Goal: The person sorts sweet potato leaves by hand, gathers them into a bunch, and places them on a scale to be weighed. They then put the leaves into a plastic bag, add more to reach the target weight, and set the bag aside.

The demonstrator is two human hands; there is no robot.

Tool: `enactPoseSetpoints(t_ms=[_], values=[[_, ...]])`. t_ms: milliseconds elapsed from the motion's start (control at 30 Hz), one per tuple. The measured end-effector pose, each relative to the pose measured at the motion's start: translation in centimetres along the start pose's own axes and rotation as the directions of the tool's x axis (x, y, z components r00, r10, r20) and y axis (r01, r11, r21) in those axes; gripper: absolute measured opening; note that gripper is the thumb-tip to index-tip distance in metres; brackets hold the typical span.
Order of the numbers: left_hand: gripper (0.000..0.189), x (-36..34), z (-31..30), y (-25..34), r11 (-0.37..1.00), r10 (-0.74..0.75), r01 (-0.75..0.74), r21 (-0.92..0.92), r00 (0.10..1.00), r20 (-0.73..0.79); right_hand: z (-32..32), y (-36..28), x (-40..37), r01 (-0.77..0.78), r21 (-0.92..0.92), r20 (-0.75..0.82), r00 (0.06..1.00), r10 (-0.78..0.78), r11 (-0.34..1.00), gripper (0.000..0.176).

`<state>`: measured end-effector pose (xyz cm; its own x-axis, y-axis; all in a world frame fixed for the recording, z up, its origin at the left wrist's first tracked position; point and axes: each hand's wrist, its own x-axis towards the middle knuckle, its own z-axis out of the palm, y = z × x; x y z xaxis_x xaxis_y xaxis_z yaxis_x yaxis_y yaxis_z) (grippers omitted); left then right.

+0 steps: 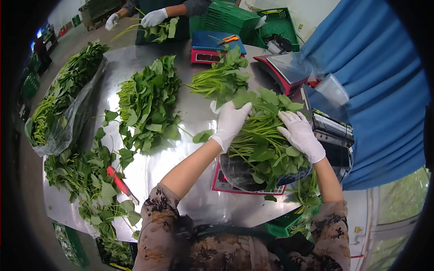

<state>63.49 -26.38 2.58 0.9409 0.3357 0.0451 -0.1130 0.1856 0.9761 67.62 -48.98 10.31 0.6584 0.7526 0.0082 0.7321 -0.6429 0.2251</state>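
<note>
A big bunch of leafy greens (260,140) with long green stems lies on clear plastic over a red-framed weighing scale (219,183). My left hand (230,124), in a white glove, grips the bunch at its left side, its fingertips partly among the leaves. On the right side my gloved right hand (302,135) rests on the stems and leaves with its fingers stretched and slightly apart. Just beyond lies a smaller bunch of greens (221,77). The scale's plate is mostly covered by the greens and plastic.
On the metal table (194,167) lie a large pile of greens (151,101), a plastic-wrapped pile (68,97), loose stems (95,180) and a red-handled knife (121,184). A blue-topped scale (212,43) holds an orange cutter (228,39). Across the table, a co-worker's gloved hand (154,18) holds greens.
</note>
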Motion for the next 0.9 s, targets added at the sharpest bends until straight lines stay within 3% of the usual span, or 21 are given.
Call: enactPoseSetpoints(t_ms=[267,333,433,567,667,733,867,900], values=[[0.022,-2.1,-2.7,2.0,1.0,0.009,-0.01,-0.027,0.999,-0.031,0.6,-0.2,0.2,0.038,-0.053,-0.025,0.999,-0.039,0.998,0.048],[0.021,-2.1,-3.4,0.8,0.997,0.066,-0.064,0.049,0.997,-0.029,0.9,-0.3,0.4,0.043,-0.054,-0.058,0.997,-0.046,0.998,0.044],[0.019,-3.3,-3.4,1.0,0.993,0.108,-0.105,0.055,0.993,-0.045,0.3,-0.6,0.8,0.047,-0.157,0.088,0.996,-0.034,0.986,0.037],[0.019,-4.6,-3.3,1.4,0.976,0.213,-0.21,0.062,0.976,-0.047,1.0,-0.5,0.8,0.053,-0.131,0.031,0.998,-0.049,0.99,0.034],[0.011,-5.0,-3.4,1.1,0.933,0.332,-0.321,0.165,0.942,-0.045,0.9,-0.5,0.8,0.062,-0.132,0.033,0.998,-0.058,0.989,0.035],[0.011,-5.5,-3.3,0.5,0.963,0.267,-0.261,0.067,0.959,-0.098,1.4,-0.4,0.8,0.077,-0.141,0.015,0.997,-0.076,0.987,0.035],[0.015,-6.1,-5.0,2.2,0.959,0.163,-0.208,-0.191,0.96,-0.228,1.4,-0.5,1.0,0.043,-0.151,0.14,0.99,-0.021,0.988,0.035],[0.016,-5.9,-6.0,2.2,0.962,0.221,-0.248,-0.117,0.953,-0.206,1.6,-0.3,1.1,0.05,-0.16,0.144,0.989,-0.026,0.986,0.035]])
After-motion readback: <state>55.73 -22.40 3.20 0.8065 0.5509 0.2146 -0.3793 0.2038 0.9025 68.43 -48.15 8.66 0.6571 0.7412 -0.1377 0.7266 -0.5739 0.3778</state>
